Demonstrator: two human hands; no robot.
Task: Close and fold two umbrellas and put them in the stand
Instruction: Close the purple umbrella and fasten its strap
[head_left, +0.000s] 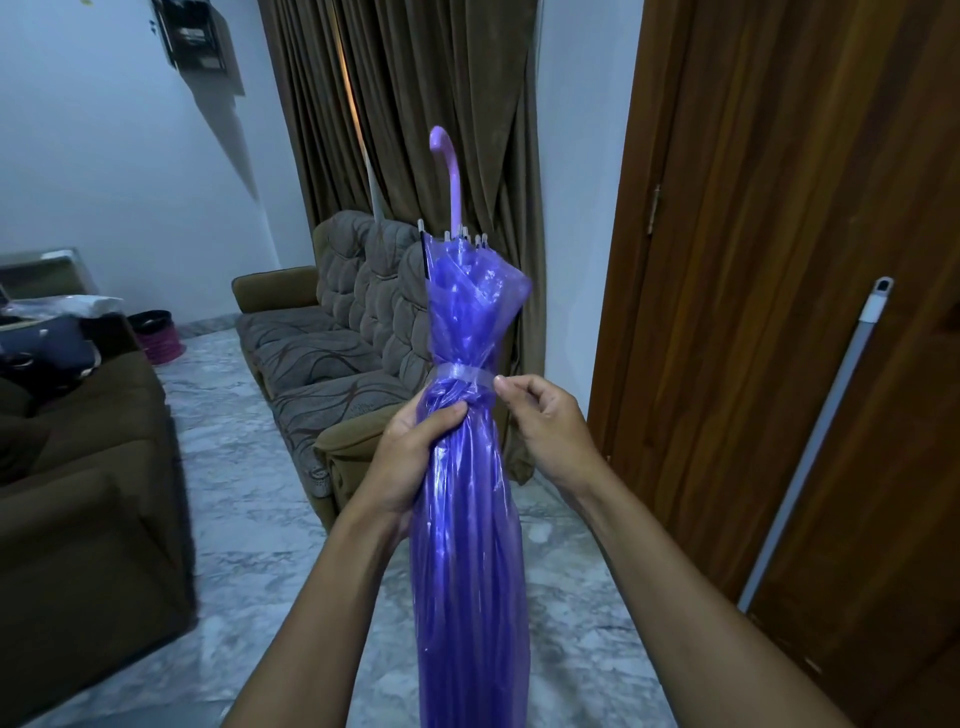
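Purple umbrella (467, 519) is standing closed in front of the person, hooked handle (451, 171) pointing up and away. Left hand (415, 457) is gripping it mid-length, fingers clamped around the gathered folds. Right hand (545, 421) fingers (503, 385) are pinching the free end of the clear strap (462, 375).

Risk: the strap is not showing as fastened. Any slackening of the pinch is likely releasing it, and the loose upper folds are liable to spring out.

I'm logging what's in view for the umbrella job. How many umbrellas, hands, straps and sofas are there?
umbrella: 1
hands: 2, left hand, right hand
strap: 1
sofas: 2, brown sofa, patterned sofa
Total: 6
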